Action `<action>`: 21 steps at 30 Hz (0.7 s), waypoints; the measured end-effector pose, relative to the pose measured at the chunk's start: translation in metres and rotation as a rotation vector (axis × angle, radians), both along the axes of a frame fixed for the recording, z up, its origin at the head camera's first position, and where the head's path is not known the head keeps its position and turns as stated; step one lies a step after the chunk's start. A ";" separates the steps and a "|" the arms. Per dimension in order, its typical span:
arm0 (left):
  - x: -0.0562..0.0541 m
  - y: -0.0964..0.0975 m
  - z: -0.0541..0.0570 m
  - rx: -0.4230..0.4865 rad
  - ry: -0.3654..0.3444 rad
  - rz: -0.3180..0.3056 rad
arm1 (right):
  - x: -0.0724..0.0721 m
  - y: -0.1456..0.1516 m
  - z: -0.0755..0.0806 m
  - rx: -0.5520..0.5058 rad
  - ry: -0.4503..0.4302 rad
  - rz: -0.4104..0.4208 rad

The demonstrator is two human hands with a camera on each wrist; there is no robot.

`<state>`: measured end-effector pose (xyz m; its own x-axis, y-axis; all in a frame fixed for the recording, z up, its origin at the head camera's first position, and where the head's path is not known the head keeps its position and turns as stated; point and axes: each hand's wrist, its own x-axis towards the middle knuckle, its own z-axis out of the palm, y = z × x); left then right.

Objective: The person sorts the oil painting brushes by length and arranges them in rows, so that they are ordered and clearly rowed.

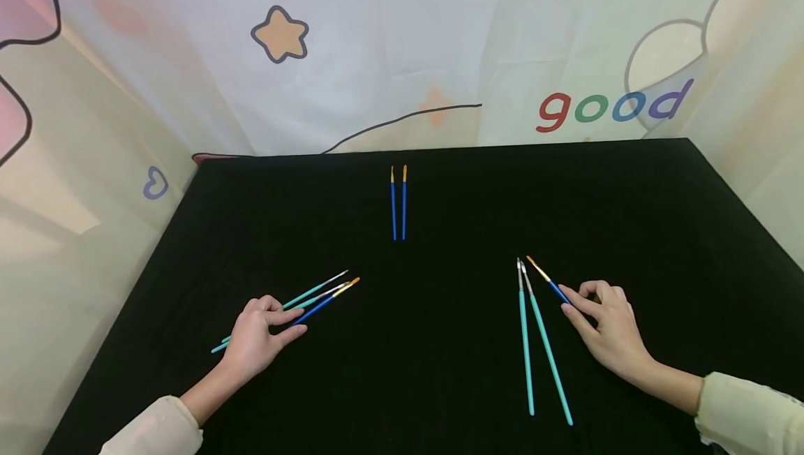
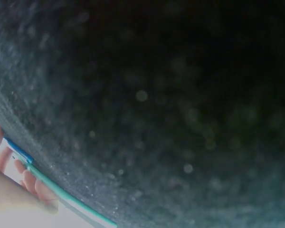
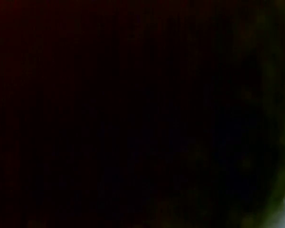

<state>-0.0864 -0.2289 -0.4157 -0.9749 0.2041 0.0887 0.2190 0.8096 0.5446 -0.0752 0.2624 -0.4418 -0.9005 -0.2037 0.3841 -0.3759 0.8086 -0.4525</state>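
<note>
Pinching at left: the left hand [image 1: 257, 333] holds the left blue brush [image 1: 317, 308] between thumb and forefinger, its orange-tipped bristles pointing forward and to the right.
Under the left hand: two slanting teal brushes [image 1: 301, 298] run beside that blue brush, pale tips forward, handle ends showing past the hand; whether the other fingers grip them, I cannot tell.
Pinching at right: the right hand [image 1: 606, 329] has the right blue brush [image 1: 553, 285] by its handle between thumb and fingers, bristles pointing forward and to the left.
Beside the right hand: two long teal brushes [image 1: 545, 336] lie with tips close together and handle ends spread apart, near the blue brush's bristles.
Far middle: two more blue brushes [image 1: 405, 211] lie side by side, slightly apart, bristles away from the person.
Surface: black table [image 1: 440, 343].
Behind: pale printed curtain [image 1: 377, 36].
Right wrist view: too dark to read.
</note>
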 end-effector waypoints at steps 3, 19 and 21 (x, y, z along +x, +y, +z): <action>0.001 0.000 -0.001 0.012 0.002 0.007 | 0.000 0.000 0.000 0.001 0.005 0.002; 0.005 0.006 -0.003 0.000 0.125 0.048 | -0.001 0.001 0.001 0.010 -0.005 0.003; 0.005 0.006 -0.003 0.001 0.135 0.051 | -0.001 0.001 0.001 0.010 -0.005 0.003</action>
